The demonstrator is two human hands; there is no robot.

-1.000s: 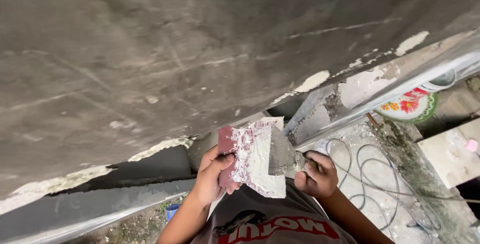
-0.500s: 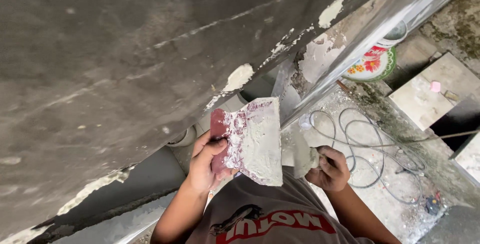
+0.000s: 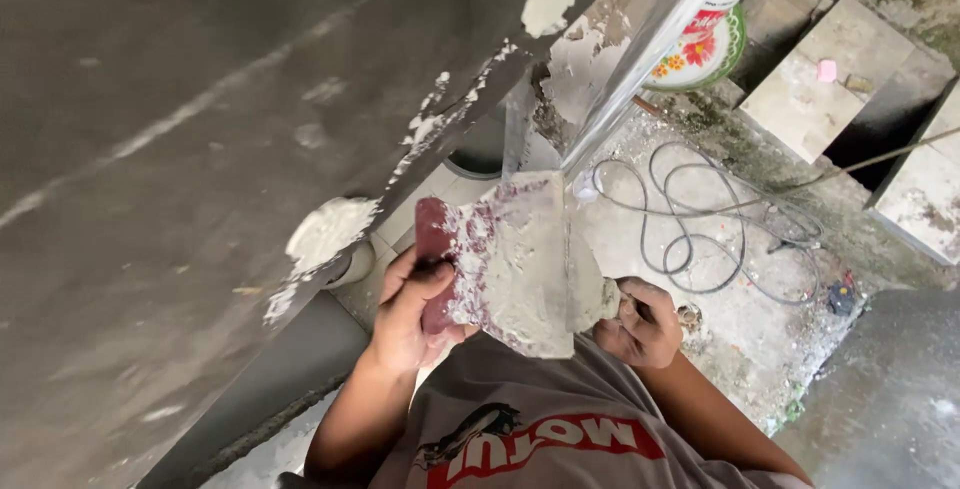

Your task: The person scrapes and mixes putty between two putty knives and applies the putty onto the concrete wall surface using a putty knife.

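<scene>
My left hand (image 3: 410, 311) grips the dark red handle of a wide putty board (image 3: 510, 264) smeared with grey-white filler. My right hand (image 3: 638, 321) is closed on a smaller putty knife (image 3: 588, 287) whose blade lies against the board's right edge. Both hands are held in front of my chest, just below a large grey plastered surface (image 3: 200, 149) with white patches of filler (image 3: 330, 234) along its edge.
A metal rail (image 3: 650, 49) runs diagonally beside the grey surface. On the ground below lie a coiled grey cable (image 3: 700, 219), a colourful bucket (image 3: 705, 44) and pale concrete blocks (image 3: 830, 69). A dark opening (image 3: 880, 139) lies between the blocks.
The view has swung, so the grey surface fills more of the left and the ground objects sit higher right. My hands stay together, the knife still at the board's right edge.
</scene>
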